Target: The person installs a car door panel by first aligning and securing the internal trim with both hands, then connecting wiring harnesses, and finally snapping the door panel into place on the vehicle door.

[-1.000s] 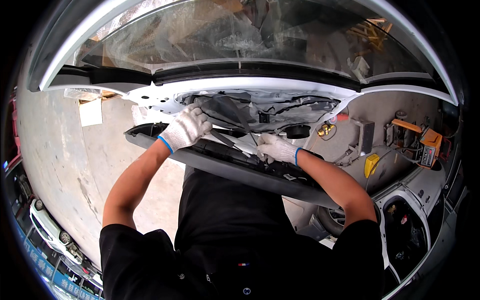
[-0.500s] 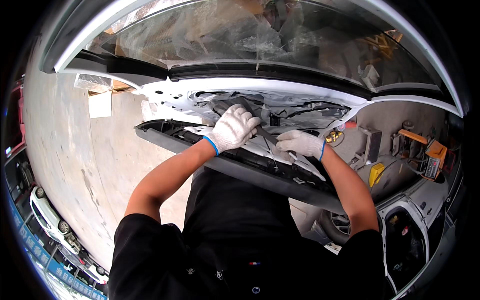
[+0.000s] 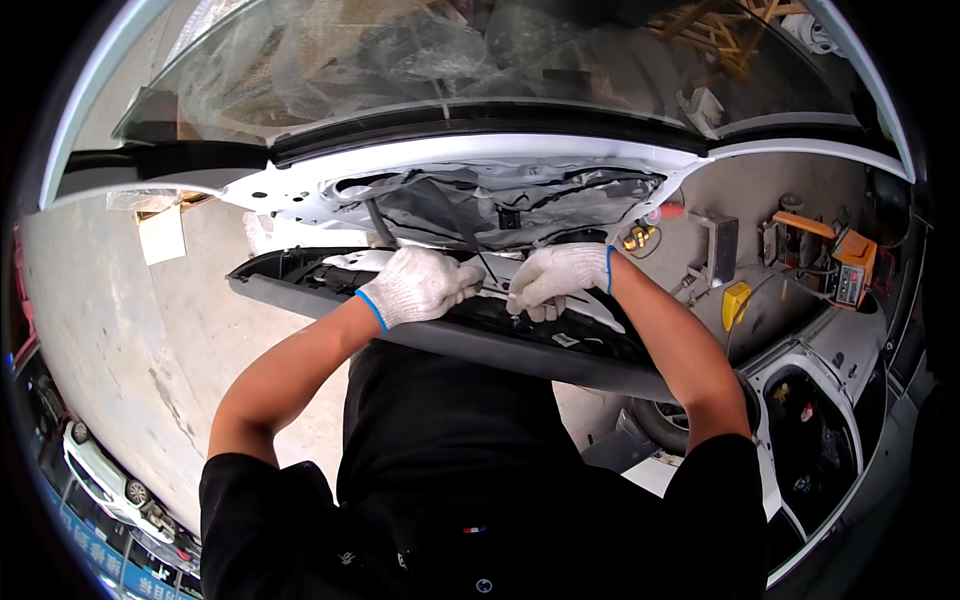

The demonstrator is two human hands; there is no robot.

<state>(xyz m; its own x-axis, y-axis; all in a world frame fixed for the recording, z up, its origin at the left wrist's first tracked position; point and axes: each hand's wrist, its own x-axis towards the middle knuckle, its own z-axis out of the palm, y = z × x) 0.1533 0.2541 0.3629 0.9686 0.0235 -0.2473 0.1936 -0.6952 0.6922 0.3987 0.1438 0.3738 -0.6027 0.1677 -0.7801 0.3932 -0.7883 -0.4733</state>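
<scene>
I have both gloved hands up at the raised tailgate of the white car (image 3: 300, 190), working on the long dark trim panel (image 3: 520, 350) that hangs just under its inner skin. The panel's long axis runs left to right across my view, sagging a little lower toward my right, and it sits between my chest and the exposed white metal with its grey wiring and liner (image 3: 500, 205).

My left hand (image 3: 420, 285) rests on the panel's upper edge, fingers curled down and mostly closed, the thumb side pointing toward the other hand. I cannot tell whether it truly pinches anything or only presses. My right hand (image 3: 555, 280) is just beside it, nearly touching, fingers bent and bunched over the same edge; a thin dark rod or cable (image 3: 470, 245) comes down from the tailgate cavity to the gap between the 2 hands, and I cannot tell which hand, if either, has it.

So the spot that matters lies between my fingertips, about mid-length of the panel, and both hands are equally near, the left a touch closer to the rod's lower end.

Off to my right sit a yellow container (image 3: 735, 305) and an orange machine (image 3: 850, 270) on the concrete floor (image 3: 120, 340)
</scene>
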